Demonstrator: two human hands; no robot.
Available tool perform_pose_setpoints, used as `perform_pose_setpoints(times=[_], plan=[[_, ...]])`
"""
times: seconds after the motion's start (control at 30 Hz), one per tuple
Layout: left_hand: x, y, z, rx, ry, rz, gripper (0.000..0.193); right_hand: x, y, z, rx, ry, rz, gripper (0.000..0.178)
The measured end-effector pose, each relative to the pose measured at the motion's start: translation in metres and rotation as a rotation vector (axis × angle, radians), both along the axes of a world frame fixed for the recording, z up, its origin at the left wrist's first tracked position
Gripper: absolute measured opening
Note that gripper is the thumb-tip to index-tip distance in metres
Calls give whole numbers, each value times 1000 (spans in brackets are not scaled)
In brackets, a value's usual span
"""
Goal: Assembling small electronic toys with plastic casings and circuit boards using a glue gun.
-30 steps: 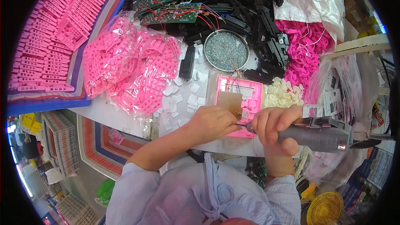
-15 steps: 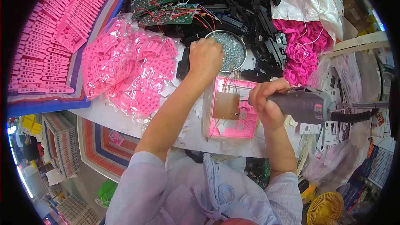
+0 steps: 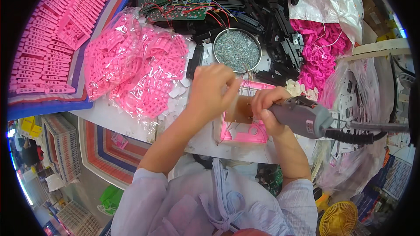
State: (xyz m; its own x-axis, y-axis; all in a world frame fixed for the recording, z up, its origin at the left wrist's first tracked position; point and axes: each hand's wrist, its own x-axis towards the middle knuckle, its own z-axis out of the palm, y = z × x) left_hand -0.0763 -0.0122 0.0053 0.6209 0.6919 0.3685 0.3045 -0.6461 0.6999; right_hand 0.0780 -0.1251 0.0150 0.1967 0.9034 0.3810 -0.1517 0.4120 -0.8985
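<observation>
My right hand (image 3: 270,108) is wrapped round a grey electric screwdriver (image 3: 302,117), its cable running off to the right. The tool's tip is hidden behind my fingers, over a shallow pink plastic housing (image 3: 230,136). In that housing lies a brown circuit board (image 3: 240,110) with thin wires. My left hand (image 3: 211,88) hovers at the housing's upper left, fingers curled together; what they pinch, if anything, is too small to see. Just beyond stands a round metal dish (image 3: 260,52) of small screws (image 3: 236,49).
Clear bags of pink plastic parts (image 3: 151,67) lie on the left, beside a crate of pink pieces (image 3: 48,48). Green circuit boards (image 3: 177,14) with wires and black plastic parts (image 3: 275,17) are heaped at the back. A white sack (image 3: 328,0) holds magenta pieces (image 3: 319,52).
My left hand has drawn back from the screw dish toward the housing. The screwdriver in my right hand has shifted slightly left and tilted.
</observation>
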Motion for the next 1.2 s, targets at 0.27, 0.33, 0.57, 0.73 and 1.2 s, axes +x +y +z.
perform_pose_setpoints(times=[0.27, 0.33, 0.57, 0.73, 1.2], plan=[[-22, -42, -26, 39, 18, -93, 10, 0, 5, 32, -15, 11, 53, 34], [-24, -47, -29, 9, -1, -85, 9, -4, 1, 38, 58, 181, 148, 37], [-28, -48, -35, -1, -40, -91, 15, -12, 3, 35, 102, 235, 227, 31], [-35, -45, -24, 25, -22, 8, 30, -23, 14, 27, 55, 189, 169, 31], [-72, -69, -25, -11, 21, -112, 19, -29, 32, -4, 11, 21, 172, 31]])
